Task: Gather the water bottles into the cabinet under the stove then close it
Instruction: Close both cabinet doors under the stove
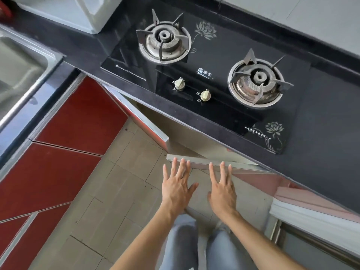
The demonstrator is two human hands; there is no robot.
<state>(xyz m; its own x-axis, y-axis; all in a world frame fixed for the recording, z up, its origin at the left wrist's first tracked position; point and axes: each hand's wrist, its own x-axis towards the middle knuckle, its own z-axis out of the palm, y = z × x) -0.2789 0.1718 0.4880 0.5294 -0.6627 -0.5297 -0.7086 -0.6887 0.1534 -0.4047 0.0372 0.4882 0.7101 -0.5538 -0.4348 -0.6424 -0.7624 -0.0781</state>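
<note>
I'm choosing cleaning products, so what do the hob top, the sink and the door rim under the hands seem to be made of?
Hob top: probably black tempered glass, glossy; it shows reflections and carries printed flowers.
Sink: likely stainless steel, brushed grey with soft reflections.
Door rim: seems to be a pale metal strip, perhaps aluminium, with a matte finish; plastic cannot be ruled out.

Kitchen corner: sink, worktop, tiled floor.
A stainless steel sink sits in the dark countertop at left, with a white boxy appliance farther back. Red cabinet fronts below the sink meet grey floor tiles.
</note>
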